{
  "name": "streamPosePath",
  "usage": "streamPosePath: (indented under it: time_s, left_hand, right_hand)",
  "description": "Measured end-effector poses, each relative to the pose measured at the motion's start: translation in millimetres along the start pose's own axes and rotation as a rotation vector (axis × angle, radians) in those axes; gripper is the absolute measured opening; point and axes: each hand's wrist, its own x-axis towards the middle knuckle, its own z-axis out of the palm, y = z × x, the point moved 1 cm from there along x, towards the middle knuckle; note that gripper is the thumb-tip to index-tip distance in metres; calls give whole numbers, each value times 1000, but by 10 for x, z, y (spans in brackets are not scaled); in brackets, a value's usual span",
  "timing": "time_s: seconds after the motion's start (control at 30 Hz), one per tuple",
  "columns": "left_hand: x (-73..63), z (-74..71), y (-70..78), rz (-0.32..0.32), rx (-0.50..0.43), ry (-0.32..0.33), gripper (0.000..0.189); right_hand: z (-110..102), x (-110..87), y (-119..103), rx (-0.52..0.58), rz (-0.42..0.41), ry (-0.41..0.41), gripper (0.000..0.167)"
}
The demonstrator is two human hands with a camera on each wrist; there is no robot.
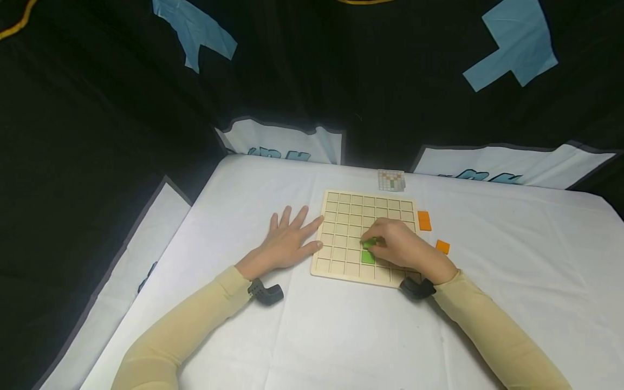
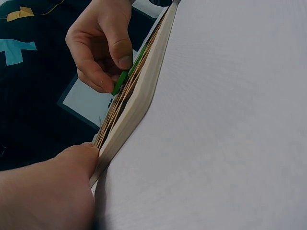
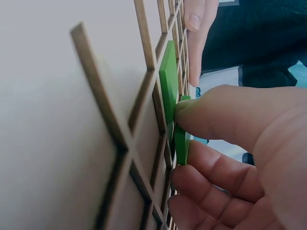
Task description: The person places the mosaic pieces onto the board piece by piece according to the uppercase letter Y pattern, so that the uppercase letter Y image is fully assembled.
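Note:
A pale wooden grid board point(image 1: 336, 252) lies on the white table. My right hand point(image 1: 397, 244) is over its middle and pinches a green square tile point(image 3: 181, 143) between thumb and fingers, tilted against the grid. Right beside it, toward the front edge, another green tile point(image 1: 368, 257) sits in a cell. My left hand point(image 1: 285, 242) lies on the table with fingers spread, its thumb and index fingertips touching the board's left edge. In the left wrist view, the left thumb point(image 2: 79, 158) rests at the board's edge. The right hand hides several cells.
Two orange tiles point(image 1: 424, 221) lie together right of the board, and another orange tile point(image 1: 442, 247) lies closer to the front. A small patterned card point(image 1: 391, 180) with a printed grid lies behind the board. Dark cloth point(image 1: 341, 70) hangs behind the table.

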Motion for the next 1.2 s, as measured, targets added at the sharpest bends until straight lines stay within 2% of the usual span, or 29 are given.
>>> streamPosePath:
  time_s: [0.7, 1.2]
  left_hand:
    - [7, 1, 3, 0, -2, -2, 68]
    - [5, 2, -7, -4, 1, 0, 67]
  right_hand:
    - [0, 20, -35, 8, 19, -12, 23]
    - [13, 18, -47, -26, -6, -7, 23]
